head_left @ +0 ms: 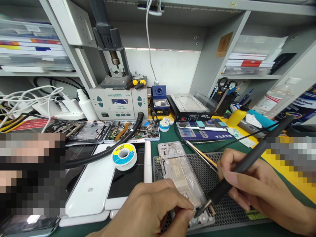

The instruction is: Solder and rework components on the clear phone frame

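Iron tip and pinched fingers meet over the phone's near end

Your worktop is covered in green, with yellow along its right side, and grey shelving encloses it at the back and sides. A hot-air station stands against the rear, with a heating plate to its right and a yellow bottle farther over. To your left lie a white phone and a dark-screened one; on the latter sits a spool of fine wire (its label is blue and yellow), just below a black hose.

Before you, the opened phone frame lies on a dark honeycomb pad, tilted slightly away to the left. Your left hand covers part of its lower left side, thumb and forefinger pressed together just above its near end; what they pinch is too small to tell. Your right hand has its fingers closed around the black soldering iron, whose tip points down beside the left fingertips. Whether it touches the frame, you cannot tell from here.
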Demonstrator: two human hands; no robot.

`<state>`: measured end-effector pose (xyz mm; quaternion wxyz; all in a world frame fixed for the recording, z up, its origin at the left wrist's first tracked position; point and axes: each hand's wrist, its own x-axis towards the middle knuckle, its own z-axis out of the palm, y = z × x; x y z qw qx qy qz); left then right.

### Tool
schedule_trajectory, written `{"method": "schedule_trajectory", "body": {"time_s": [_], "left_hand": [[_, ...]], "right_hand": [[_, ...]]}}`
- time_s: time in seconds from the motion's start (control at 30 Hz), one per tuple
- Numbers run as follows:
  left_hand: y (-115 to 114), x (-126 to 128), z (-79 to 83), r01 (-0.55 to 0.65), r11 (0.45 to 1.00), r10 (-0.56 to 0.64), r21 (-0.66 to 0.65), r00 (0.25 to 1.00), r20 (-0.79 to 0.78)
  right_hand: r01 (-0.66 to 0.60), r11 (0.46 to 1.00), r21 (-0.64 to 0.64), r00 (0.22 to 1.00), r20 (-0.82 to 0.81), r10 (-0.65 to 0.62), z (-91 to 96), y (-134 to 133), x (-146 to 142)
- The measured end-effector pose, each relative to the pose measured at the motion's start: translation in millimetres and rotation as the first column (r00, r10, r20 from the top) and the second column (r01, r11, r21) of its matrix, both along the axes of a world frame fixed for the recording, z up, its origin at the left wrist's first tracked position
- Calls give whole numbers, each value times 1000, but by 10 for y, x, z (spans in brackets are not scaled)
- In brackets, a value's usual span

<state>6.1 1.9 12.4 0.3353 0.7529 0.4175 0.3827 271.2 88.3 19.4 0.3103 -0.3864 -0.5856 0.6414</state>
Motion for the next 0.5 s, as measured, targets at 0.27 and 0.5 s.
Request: {"method": "schedule_trajectory", "body": {"time_s": [0.27,0.5], "left_hand": [[7,3,-11,34,998,-35,-57,999,-16],[15,-19,-27,37,999,-37,25,999,-13]], "right_hand": [[3,1000,3,1000,15,-3,1,-2,32],[-16,1000,24,999,42,15,25,-33,40]]}}
